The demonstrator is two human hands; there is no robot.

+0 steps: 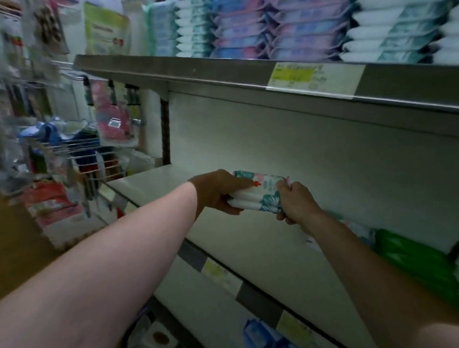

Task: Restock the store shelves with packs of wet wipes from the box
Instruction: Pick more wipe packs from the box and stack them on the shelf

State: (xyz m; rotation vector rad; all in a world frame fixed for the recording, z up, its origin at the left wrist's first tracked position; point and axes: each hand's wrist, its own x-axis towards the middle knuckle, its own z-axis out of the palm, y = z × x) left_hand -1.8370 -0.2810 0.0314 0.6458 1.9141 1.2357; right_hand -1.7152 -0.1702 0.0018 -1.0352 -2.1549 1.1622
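Off the left end of the middle shelf: wire rack w/ hanging goods, blurred. Below and left of the shelf there's a brown cardboard surface, prob the box, can't confirm. Over the shelf's left half, my left hand grips the left end of a small stack of packs of wet wipes, thumb on top, fingers curled under. The stack lies flat, looks like three packs (white w/ teal leaf print), towards the back wall of the shelf. Can't tell if the bottom pack touches the deck yet. My right hand clamps the right end, fingers wrapped round the edge. So both hands are grasping the same stack, nothing free. Further right on the shelf are green packs, well apart from the stack, w/ bare deck between. Step in hand, imo: set the stack down. To do it well, keep the squeeze even from both ends so the middle pack doesn't squirt out. Lower it level, bottom pack flat on the deck. Square it to the back wall before I let go. Slide my left fingers out from under last, slowly, or the stack tips. Soft film packs will slip and sag, so no one-handed moves. Leave room on the right for more stacks next to the green ones.
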